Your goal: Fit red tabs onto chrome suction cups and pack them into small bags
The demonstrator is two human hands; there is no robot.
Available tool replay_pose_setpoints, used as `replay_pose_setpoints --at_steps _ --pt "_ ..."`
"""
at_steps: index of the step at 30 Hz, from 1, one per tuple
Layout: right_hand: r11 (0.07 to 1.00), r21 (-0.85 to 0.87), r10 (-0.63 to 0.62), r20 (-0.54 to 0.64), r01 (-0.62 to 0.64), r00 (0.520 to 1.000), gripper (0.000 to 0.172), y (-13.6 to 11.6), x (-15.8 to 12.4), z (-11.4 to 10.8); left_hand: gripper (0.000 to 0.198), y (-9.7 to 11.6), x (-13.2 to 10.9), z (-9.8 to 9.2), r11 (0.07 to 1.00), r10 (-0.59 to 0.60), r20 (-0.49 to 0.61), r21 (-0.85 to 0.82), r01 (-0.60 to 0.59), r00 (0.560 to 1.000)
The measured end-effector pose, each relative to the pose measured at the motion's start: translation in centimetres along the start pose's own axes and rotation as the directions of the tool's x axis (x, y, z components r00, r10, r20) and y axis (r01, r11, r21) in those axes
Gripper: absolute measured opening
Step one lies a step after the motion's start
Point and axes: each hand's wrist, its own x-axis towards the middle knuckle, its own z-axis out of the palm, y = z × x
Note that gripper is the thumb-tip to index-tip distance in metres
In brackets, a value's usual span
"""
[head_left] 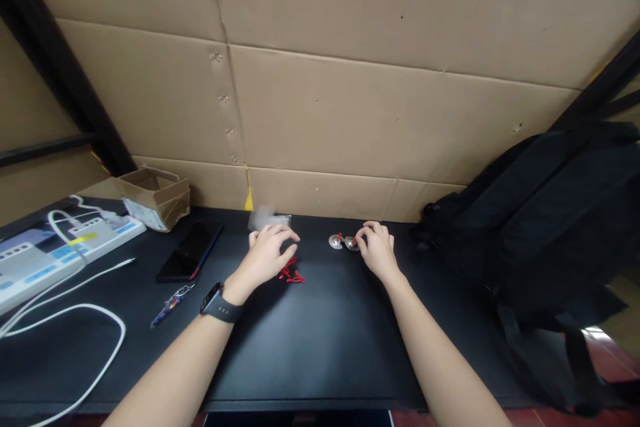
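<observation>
- Lying side by side near the far edge of the surface (320, 353), the first metal disc (333, 243) and second metal disc (351, 245) each carry red cord, presumably placed for easy reach.
- Loose red cords (291, 272) lie nearer the left edge, probably kept separate against tangling.
- Right hand (376, 250): fingers curled, tips nearly together at the second metal disc's rim; firm grip cannot be confirmed.
- Left hand (270, 253): fingers part-open beside the loose red cords and clear packet (263, 217); no held item visible.
</observation>
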Motion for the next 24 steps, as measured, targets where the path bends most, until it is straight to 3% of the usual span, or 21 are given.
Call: replay_pose_setpoints --at_steps 4,8,12,16,24 --pt "0.999 0.032 0.020 0.030 -0.021 0.999 0.017 1.1 0.6 -0.5 0.017 -1.2 -0.1 -0.1 0.998 0.049 0.098 0.033 -0.052 0.994" --pt "0.999 0.041 0.008 0.138 -0.014 0.990 0.021 4.3 -0.1 -2.5 0.016 -2.2 -0.2 -0.6 0.990 0.105 0.174 0.076 -0.120 0.979" --pt "0.997 0.069 0.006 0.232 -0.022 0.973 0.030 6.6 -0.8 -3.4 0.023 -2.7 -0.1 -1.3 0.984 0.067 0.055 0.162 -0.075 0.996" --pt "0.998 0.061 -0.011 0.233 -0.003 0.972 0.033 5.7 -1.0 -2.6 0.030 -2.7 0.0 -1.1 0.967 -0.020 -0.073 0.250 0.038 0.997" --pt "0.998 0.039 -0.053 0.247 0.045 0.968 0.029 3.0 -1.5 -1.5 0.037 -2.9 0.4 1.6 0.946 -0.143 -0.115 0.277 0.170 0.983"
